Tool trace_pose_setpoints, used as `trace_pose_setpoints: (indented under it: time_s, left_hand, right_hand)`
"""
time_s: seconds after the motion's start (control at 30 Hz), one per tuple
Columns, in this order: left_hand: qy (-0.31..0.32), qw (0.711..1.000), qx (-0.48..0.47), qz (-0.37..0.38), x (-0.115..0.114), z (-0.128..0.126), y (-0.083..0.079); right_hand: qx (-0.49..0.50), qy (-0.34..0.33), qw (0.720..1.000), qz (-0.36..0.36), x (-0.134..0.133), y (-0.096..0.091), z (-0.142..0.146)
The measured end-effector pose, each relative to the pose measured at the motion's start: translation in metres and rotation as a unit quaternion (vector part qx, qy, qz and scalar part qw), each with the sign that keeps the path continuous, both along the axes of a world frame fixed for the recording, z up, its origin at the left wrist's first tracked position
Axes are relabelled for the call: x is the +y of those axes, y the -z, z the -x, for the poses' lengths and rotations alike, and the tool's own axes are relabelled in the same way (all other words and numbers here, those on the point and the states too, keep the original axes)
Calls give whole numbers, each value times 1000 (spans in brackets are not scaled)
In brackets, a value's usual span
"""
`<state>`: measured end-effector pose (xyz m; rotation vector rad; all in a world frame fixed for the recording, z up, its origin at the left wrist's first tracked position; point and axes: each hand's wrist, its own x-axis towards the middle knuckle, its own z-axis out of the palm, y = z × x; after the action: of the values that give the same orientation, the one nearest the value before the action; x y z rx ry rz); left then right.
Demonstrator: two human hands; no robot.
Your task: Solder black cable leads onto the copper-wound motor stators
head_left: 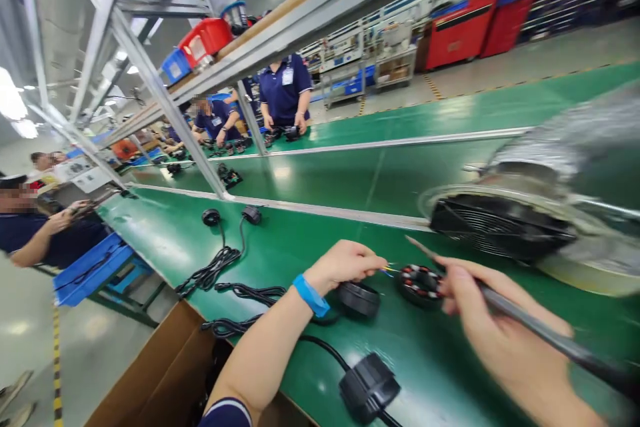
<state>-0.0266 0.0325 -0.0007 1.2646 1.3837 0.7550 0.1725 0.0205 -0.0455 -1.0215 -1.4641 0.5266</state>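
My left hand (347,263), with a blue band on its wrist, pinches thin coloured wires (388,270) between thumb and fingertips. Just below it a round black housing (359,300) rests on the green bench. In my right hand (493,320) is a soldering iron (540,328), its tip pointing up and left above the bench. The fingers of that hand are also at the edge of a round stator (420,285) with coils around its ring; whether they grip it I cannot tell. A black cable fitting (370,387) lies in front.
Bundled black cables (213,270) lie at left on the green bench (300,240). A cardboard box (150,367) stands below the front edge. A fume duct (505,213) sits at right. Metal posts (170,107) carry a shelf overhead. Co-workers (285,93) are across the bench.
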Motion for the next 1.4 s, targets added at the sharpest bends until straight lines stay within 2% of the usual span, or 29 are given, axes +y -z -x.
trace_pose_setpoints:
  time_s: [0.13,0.3,0.57,0.87,1.03,1.2,1.4]
  left_hand:
    - [5,1000,7,-6,3,-1,2]
    - [11,1000,4,-8,4,-1,4]
    - [15,1000,-5,-15,5,0,9]
    - [28,997,13,-75,-4,-8,-3]
    - [50,995,26,-85,-4,-5,-3]
    - [104,992,30,-64,-3,3,-10]
    - [110,993,-2,-32,-1,5,-9]
  right_hand:
    - [-5,-14,1000,-16,-1,-12,10]
    - [-53,-69,994,-60,5,-10,12]
    - [-71,-95,990,-77,12,-5,19]
    - [-63,-119,987,-84,14,-3,27]
    - [-59,-116,988,-86,13,-6,29]
    - [-59,-86,990,-96,9,-10,25]
    - [-53,-82,991,-95,3,-6,22]
